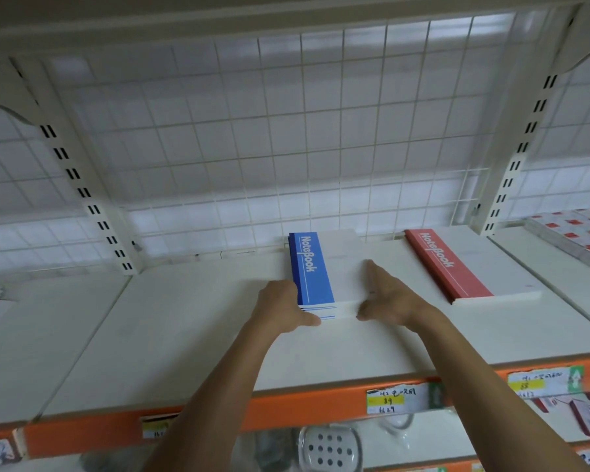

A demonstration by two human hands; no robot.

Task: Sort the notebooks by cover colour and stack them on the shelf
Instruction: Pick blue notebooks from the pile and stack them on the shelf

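Shelf (191,335): white board with wide bare room left of centre; a slotted post stood at each back corner.
Wire back (252,131): white grid closing off the rear.
Orange edge (286,408): front strip below both forearms.
Red notebook (447,267): lay flat at right, apart from the blue ones, marked "NoteBook".
Blue notebooks (315,270): small stack at mid-shelf, same "NoteBook" lettering.
Right hand (392,301): fingers flat on the stack's white top, thumb at its near edge.
Left hand (280,310): gripped the stack's near left corner.
Price tag (394,400): handwritten, "89" on yellow.
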